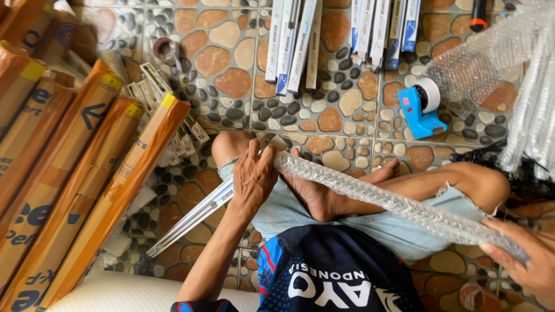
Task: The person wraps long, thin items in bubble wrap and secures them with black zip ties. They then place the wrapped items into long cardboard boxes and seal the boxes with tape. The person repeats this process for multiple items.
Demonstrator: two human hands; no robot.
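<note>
Head view: I sit cross-legged on the pebble-pattern tiled floor point(231, 81), looking down at my lap. My left hand point(252, 176) is closed around the near end of a long thin box point(196, 214), right where its bubble-wrap sleeve point(393, 205) begins; the fingers curl over the top and the thumb side presses against the wrap. The bare, white-and-blue part of the box sticks out from under that hand and runs down-left to the floor beside my knee. The wrapped part runs the other way, across my foot and thigh, to my right hand point(529, 260) at the lower right edge. That hand grips the far end of the sleeve, fingers folded over it; part of the hand is cut off by the frame.

To my left lie several long parcels point(87, 190) in orange-brown paper, side by side and slanted, with a few loose thin boxes between them and my knee. Ahead of me more thin white-and-blue boxes point(295, 46) lie in two bunches on the floor. A blue tape dispenser point(421, 107) stands just right of them, near my right knee. A sheet of bubble wrap point(497, 63) spreads over the upper right corner. A tape roll point(166, 49) lies on the floor at the upper left.
</note>
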